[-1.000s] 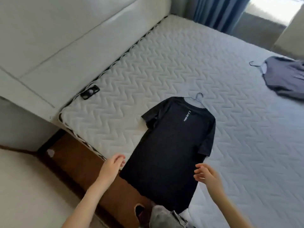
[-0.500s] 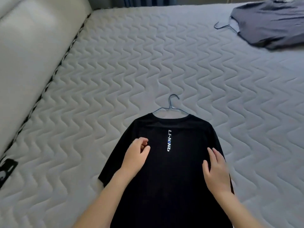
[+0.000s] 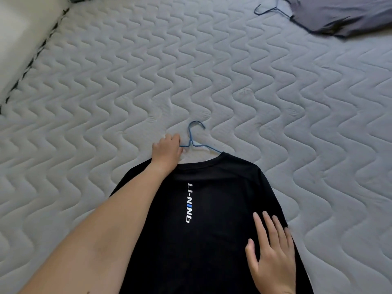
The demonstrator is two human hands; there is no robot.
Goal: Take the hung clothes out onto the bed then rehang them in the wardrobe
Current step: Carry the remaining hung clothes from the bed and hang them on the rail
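Observation:
A black T-shirt [image 3: 220, 200] with a white printed word down its back lies flat on the quilted grey mattress [image 3: 127, 85], still on a blue wire hanger [image 3: 196, 136] whose hook sticks out past the collar. My left hand [image 3: 167, 150] is at the collar, fingers closed on the hanger's left shoulder wire. My right hand [image 3: 272, 253] rests flat on the shirt's right side, fingers spread. A grey shirt [image 3: 339, 13] on another dark wire hanger [image 3: 269, 9] lies at the far right of the bed.
A pale padded headboard [image 3: 19, 35] runs along the mattress's left edge, with a dark gap between them. Bare quilted mattress stretches between the two shirts.
My left hand has reached forward from the shirt's back up to the collar and closed on the hanger. My right hand stays flat on the shirt. The view has moved closer.

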